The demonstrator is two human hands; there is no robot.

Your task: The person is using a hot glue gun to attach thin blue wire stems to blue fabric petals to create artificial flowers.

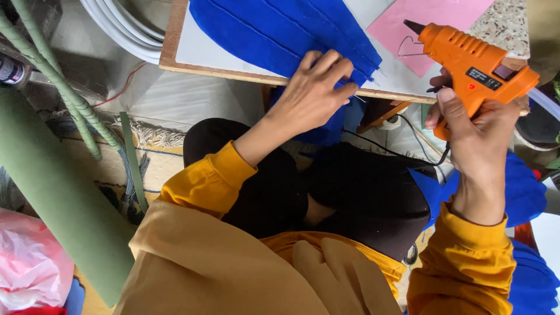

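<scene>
My left hand [312,90] presses on the near edge of a pleated blue fabric piece [274,29], fingers pinching its folds at the edge of a low wooden board [175,55]. My right hand [475,125] is closed on the handle of an orange glue gun [469,58], held above the board's right end with its dark nozzle pointing up and left, away from the fabric. A black cord runs down from the gun across my lap.
A pink sheet [420,23] lies on the board by the gun. A green foam roll [52,192] and green wrapped stems [52,76] lie at left, with a pink plastic bag [26,262] below. More blue fabric [525,192] sits at right.
</scene>
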